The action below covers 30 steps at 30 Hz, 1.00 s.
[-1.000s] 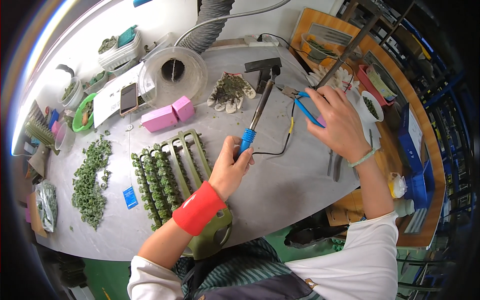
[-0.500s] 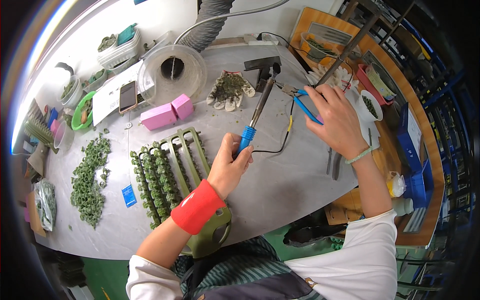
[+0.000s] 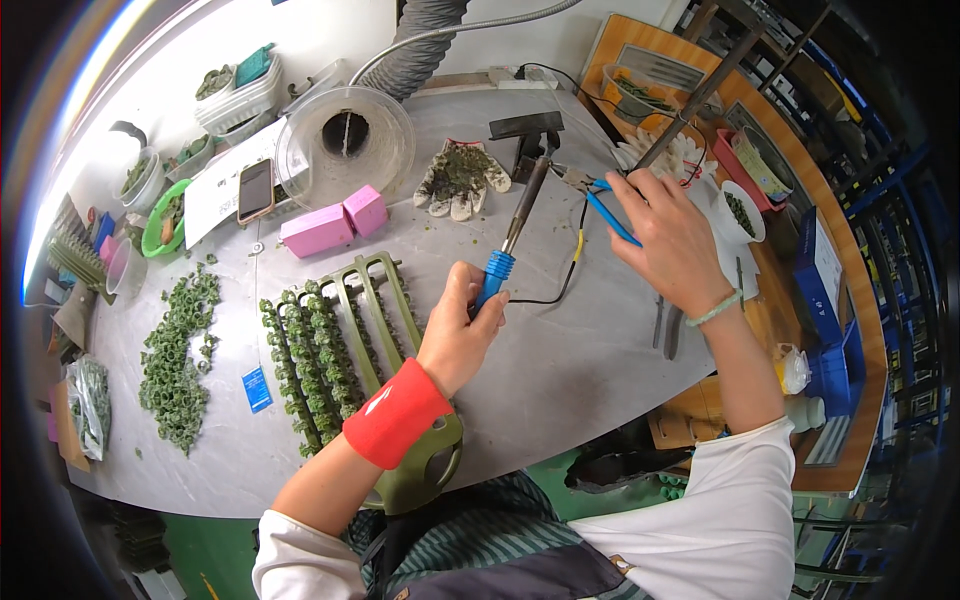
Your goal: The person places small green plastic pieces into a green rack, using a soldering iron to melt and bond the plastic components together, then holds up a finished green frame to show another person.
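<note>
My left hand (image 3: pixel 462 325) is wrapped round the blue handle of a soldering iron (image 3: pixel 520 212), its metal shaft pointing up and away. The iron's tip end reaches a small dark stand (image 3: pixel 526 135). In my right hand (image 3: pixel 672 235) are blue-handled pliers (image 3: pixel 612 217), their jaws beside the upper end of the iron. Whether the jaws grip anything is too small to tell. Left of my left hand lies an olive-green plastic rack (image 3: pixel 385 300), with rows of small green ring-like pieces (image 3: pixel 325 350) along its left side.
A pile of loose green pieces (image 3: pixel 180 350) lies at left. Behind are pink blocks (image 3: pixel 318 232), a stained glove (image 3: pixel 462 180), a phone (image 3: pixel 256 191) and a clear funnel-like hood (image 3: pixel 392 150). Two thin tools (image 3: pixel 672 332) and a white cup (image 3: pixel 728 222) lie to the right.
</note>
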Tool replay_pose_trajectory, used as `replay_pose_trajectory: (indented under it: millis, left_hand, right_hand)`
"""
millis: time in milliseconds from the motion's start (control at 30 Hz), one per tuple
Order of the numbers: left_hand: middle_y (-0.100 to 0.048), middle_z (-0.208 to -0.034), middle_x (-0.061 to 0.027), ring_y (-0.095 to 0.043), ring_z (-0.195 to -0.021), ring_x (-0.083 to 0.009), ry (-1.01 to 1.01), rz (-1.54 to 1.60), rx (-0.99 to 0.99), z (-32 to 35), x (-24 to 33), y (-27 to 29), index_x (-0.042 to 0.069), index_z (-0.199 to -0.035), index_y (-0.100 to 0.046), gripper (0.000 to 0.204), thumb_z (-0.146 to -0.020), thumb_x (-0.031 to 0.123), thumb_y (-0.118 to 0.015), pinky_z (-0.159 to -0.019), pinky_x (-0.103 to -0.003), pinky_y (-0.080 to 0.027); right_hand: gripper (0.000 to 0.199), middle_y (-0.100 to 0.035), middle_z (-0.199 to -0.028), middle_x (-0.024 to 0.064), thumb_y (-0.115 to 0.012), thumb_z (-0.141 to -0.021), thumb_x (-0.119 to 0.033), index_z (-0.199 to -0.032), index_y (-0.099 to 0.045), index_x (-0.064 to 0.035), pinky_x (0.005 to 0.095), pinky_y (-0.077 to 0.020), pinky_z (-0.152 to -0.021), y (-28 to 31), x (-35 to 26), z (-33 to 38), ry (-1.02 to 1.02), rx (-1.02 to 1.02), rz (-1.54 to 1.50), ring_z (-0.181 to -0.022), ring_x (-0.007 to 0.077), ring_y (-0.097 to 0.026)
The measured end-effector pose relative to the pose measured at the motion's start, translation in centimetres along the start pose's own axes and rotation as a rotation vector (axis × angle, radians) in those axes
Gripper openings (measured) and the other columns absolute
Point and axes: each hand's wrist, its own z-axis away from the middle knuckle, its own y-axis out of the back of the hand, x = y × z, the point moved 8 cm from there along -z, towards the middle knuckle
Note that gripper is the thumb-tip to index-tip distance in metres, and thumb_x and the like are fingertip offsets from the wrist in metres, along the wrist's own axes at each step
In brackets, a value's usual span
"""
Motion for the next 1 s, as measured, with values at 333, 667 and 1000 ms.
replay_pose_trajectory:
  millis: [333,667,1000]
  left_hand:
    - [-0.048,-0.074,-0.0024,-0.041,-0.061,-0.0070,-0.104,-0.165,0.036,0.0,0.8,0.3,0.007,-0.098,-0.036,0.021,-0.095,0.007,-0.056,-0.051,-0.024,-0.034]
    - [-0.046,-0.073,-0.0038,-0.042,-0.062,-0.0091,-0.113,-0.243,0.078,0.4,1.0,0.1,0.007,-0.098,-0.034,0.023,-0.094,0.006,-0.057,-0.054,-0.026,-0.037]
    - [-0.051,-0.073,-0.0148,-0.050,-0.061,-0.0260,-0.094,-0.328,0.093,0.1,0.6,-0.1,0.005,-0.103,-0.036,0.025,-0.093,0.010,-0.058,-0.060,-0.037,-0.044]
  right_hand:
    - [0.048,-0.057,-0.105,0.0106,-0.069,-0.077,-0.024,-0.117,-0.060,0.0015,0.0381,-0.0519,-0.076,-0.9,1.3,-0.6,-0.091,-0.162,-0.290,-0.086,0.0298,-0.063]
    - [0.040,-0.056,-0.085,0.0080,-0.068,-0.078,-0.019,-0.112,-0.062,0.0013,0.0303,-0.0459,-0.064,-2.3,2.4,-0.9,-0.193,-0.192,-0.534,-0.071,0.0165,-0.055]
    - [0.041,-0.062,-0.093,0.0092,-0.069,-0.081,-0.021,-0.111,-0.062,0.0049,0.0290,-0.0472,-0.069,-4.4,2.8,0.4,-0.400,-0.425,-0.754,-0.079,0.0152,-0.057]
